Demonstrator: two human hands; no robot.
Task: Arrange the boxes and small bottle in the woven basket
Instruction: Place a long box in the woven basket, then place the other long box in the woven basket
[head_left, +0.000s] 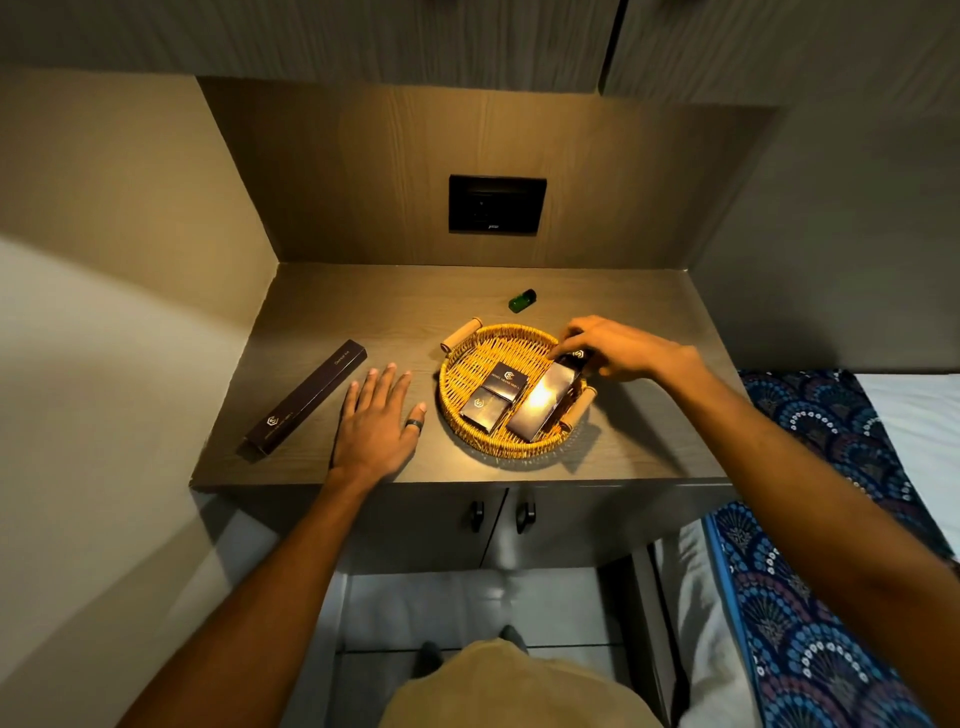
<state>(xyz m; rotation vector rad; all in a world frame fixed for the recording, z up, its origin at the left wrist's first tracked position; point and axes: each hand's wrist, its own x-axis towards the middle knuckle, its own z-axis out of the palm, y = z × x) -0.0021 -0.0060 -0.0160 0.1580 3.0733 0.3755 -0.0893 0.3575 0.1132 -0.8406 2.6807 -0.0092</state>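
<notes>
Nearest, left hand (375, 426) flat on surface (649, 447), fingers spread, grasping nothing, just left of basket (470, 358). Right hand (613, 347) over basket's far right rim, fingers pinched on upper end of shiny box (543, 400) leaning into basket. Two small boxes (493, 396) inside, overlapping, beside it. Green bottle (522, 300) behind basket, on its side. Long box (304, 397) well left.
</notes>
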